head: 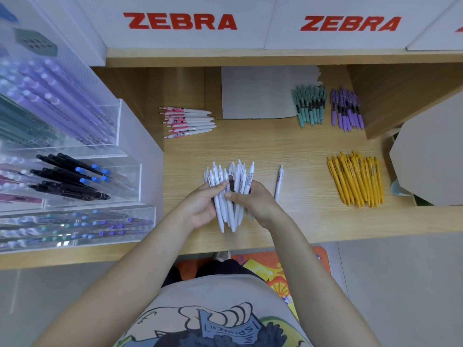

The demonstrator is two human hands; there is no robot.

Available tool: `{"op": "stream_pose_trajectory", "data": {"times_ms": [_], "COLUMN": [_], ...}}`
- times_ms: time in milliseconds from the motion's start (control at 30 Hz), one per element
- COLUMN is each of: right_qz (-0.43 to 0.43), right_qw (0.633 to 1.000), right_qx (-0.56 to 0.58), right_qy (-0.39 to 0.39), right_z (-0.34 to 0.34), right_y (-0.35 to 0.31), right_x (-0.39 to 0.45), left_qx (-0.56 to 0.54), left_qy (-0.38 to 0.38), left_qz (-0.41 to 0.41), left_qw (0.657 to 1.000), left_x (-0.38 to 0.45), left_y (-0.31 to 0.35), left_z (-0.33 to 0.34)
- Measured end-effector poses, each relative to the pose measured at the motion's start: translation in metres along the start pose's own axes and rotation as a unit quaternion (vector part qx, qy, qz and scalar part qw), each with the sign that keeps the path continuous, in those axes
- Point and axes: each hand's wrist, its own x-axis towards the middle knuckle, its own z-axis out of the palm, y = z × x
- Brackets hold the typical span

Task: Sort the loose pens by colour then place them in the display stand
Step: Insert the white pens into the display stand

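Observation:
A bundle of white pens [229, 181] stands fanned above the wooden desk [300, 221], gripped between my left hand [200, 209] and my right hand [255, 201]. One white pen [278, 182] lies alone just right of them. Sorted piles lie on the desk: pink-and-white pens [189, 122] at the back left, teal pens [310, 105] and purple pens [347, 110] at the back right, yellow pens [357, 180] on the right. The clear acrylic display stand [130, 171] at the left holds purple, teal, black and other pens in tiers.
A grey sheet [260, 93] lies at the back of the desk. White boxes marked ZEBRA [180, 21] stand on the shelf above. A grey panel [431, 156] leans at the right edge. Wooden side walls enclose the desk's rear.

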Motion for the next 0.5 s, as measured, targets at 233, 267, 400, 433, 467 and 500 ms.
{"op": "stream_pose_trajectory", "data": {"times_ms": [233, 267, 400, 433, 467, 500], "right_qz": [0.008, 0.007, 0.011, 0.015, 0.022, 0.032], "right_qw": [0.999, 0.999, 0.996, 0.994, 0.993, 0.992], "right_qx": [-0.029, -0.035, -0.056, -0.065, -0.067, -0.064], "right_qy": [0.012, 0.014, 0.062, 0.081, 0.095, 0.102], "right_z": [0.002, 0.003, 0.013, 0.016, 0.019, 0.021], "right_y": [0.0, -0.002, -0.004, -0.003, -0.002, -0.001], "right_x": [-0.002, -0.002, 0.001, 0.004, 0.006, 0.007], "left_qx": [0.032, 0.038, 0.065, 0.079, 0.094, 0.101], "left_qy": [-0.006, -0.003, 0.005, 0.013, 0.025, 0.037], "left_qz": [0.014, 0.019, 0.042, 0.052, 0.064, 0.074], "left_qw": [0.999, 0.999, 0.997, 0.995, 0.993, 0.991], "left_x": [-0.009, -0.011, -0.016, -0.016, -0.017, -0.017], "left_y": [-0.007, -0.006, -0.003, -0.002, -0.002, -0.002], "left_z": [-0.008, -0.008, -0.006, -0.004, -0.003, -0.002]}}
